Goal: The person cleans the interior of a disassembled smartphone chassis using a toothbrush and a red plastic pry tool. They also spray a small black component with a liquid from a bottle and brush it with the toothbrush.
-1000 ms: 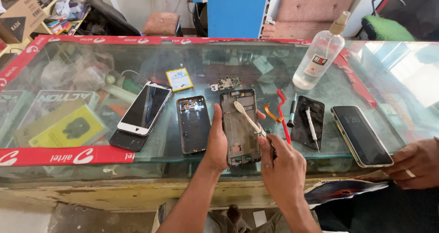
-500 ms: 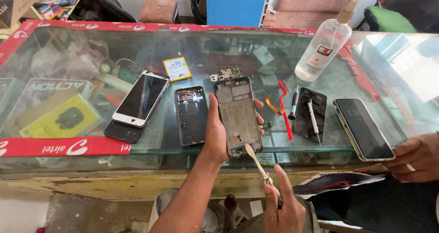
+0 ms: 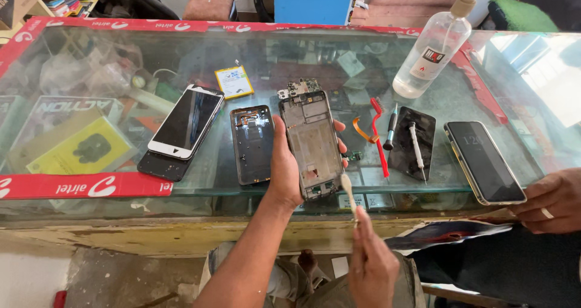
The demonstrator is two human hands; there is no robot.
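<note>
Grey phone frame (image 3: 313,144) in left hand (image 3: 284,169) | right hand (image 3: 372,265) below, gripping brush (image 3: 348,190)

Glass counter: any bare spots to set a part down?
Bare glass lies left of the yellow battery, and between the spray bottle and the dark phone. Crowded mid-counter around the phone frame in the left hand: back cover, red tool, screwdrivers.

Lighting: bright daylight, seemingly from right; white glare on glass counter (image 3: 532,72). Focus sharp; slight wide-angle bowing at edges.
</note>
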